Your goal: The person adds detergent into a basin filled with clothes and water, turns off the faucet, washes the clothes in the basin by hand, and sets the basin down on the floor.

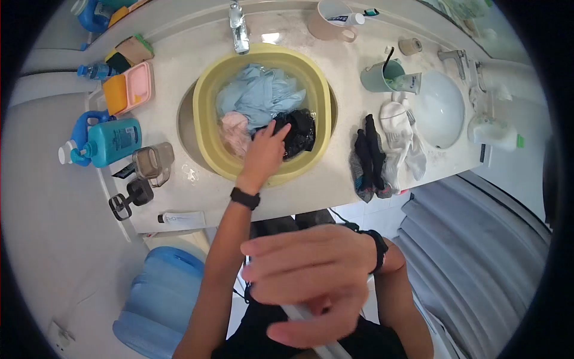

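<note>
My left hand [267, 149], with a black watch on its wrist, reaches into a yellow basin [201, 90]. Its fingers are spread and touch a wet black garment [299, 133]; some fingertips are hidden against the cloth. Beside that garment lie a light blue garment [260, 90] and a pale pink cloth [235, 133], all wet. Close to the camera, above my lap, is my right hand [314, 272], fingers extended and thumb apart. A pale grey strip passes behind it near the thumb; I see no grip on it.
The basin sits in a sink under a faucet [239, 30]. Dark socks [369, 158] and white socks [399, 140] lie right, near a second sink [441, 110]. A blue pump bottle [116, 142] and clear container [152, 161] stand left. A white tube [183, 220] lies at the front edge.
</note>
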Demonstrator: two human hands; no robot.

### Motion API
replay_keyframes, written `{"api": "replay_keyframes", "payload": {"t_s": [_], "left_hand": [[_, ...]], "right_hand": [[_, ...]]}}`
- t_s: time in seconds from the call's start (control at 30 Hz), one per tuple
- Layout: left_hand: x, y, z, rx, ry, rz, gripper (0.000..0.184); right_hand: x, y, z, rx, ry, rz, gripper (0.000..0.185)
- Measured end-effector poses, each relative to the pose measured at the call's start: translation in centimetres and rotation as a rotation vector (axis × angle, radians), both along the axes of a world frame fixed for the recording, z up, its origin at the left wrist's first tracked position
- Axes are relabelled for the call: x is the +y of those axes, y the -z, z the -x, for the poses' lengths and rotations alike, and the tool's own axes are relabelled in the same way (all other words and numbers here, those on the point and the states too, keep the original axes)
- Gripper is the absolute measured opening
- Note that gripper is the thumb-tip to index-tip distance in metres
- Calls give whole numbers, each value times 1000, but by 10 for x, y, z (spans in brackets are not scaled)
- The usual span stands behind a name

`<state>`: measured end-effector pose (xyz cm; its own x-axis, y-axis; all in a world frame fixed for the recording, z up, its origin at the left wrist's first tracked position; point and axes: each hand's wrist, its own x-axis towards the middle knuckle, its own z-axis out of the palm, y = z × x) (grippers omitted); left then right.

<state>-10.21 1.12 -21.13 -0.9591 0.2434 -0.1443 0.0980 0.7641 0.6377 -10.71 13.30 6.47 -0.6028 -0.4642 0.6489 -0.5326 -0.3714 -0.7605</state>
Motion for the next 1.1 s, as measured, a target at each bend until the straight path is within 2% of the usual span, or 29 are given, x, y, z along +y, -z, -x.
{"api": "replay_keyframes", "payload": {"t_s": [0.07, 0.1, 0.13, 0.2, 0.23, 0.33, 0.37, 0.43, 0.53, 0.67, 0.73, 0.77, 0.83, 0.87, 0.9, 0.97, 1.1], "left_hand": [[14, 13, 6, -48, 14, 102, 59], [18, 16, 8, -178, -18, 142, 61], [21, 18, 11, -309, -51, 179, 63], [15, 21, 19, -387, -52, 154, 60], [9, 22, 23, -463, -46, 136, 58], [-14, 34, 21, -312, -28, 9, 52], [-16, 19, 22, -305, -29, 11, 52], [-21, -25, 25, -247, -161, 64, 41], [-22, -18, 17, -315, -99, 153, 42], [-15, 6, 12, -315, -132, 301, 42], [-18, 3, 18, -362, -208, 148, 50], [-20, -7, 23, -350, -208, 148, 50], [-25, -37, 30, -139, -425, 175, 62], [-27, -41, 30, -76, -531, 106, 83], [-30, -39, 33, -78, -533, 107, 83], [-40, -28, 44, -56, -504, 155, 104], [-48, 23, 53, -241, -426, 121, 117]], "right_hand": [[3, 7, 5, 45, 10, -85, 31], [8, 12, 7, 78, 18, -173, 30], [21, 25, 6, -49, -76, -268, 36], [40, 53, 13, -297, 16, -523, 40], [47, 79, 17, -334, 71, -689, 40], [70, 165, 29, -304, 135, -1165, 41], [70, 190, 33, -299, 138, -1162, 41], [68, 234, 41, -118, 103, -1202, 46], [60, 282, 44, -50, 50, -1297, 54], [51, 313, 53, -37, -10, -1443, 62], [52, 320, 59, -63, -43, -1411, 68], [47, 300, 66, -54, -33, -1410, 68], [31, 239, 75, -215, -94, -1561, 73], [30, 243, 71, -224, 39, -1427, 89], [26, 240, 72, -224, 36, -1427, 89], [17, 229, 74, -133, 110, -1357, 97], [8, 273, 77, -149, 104, -1472, 104]]}}
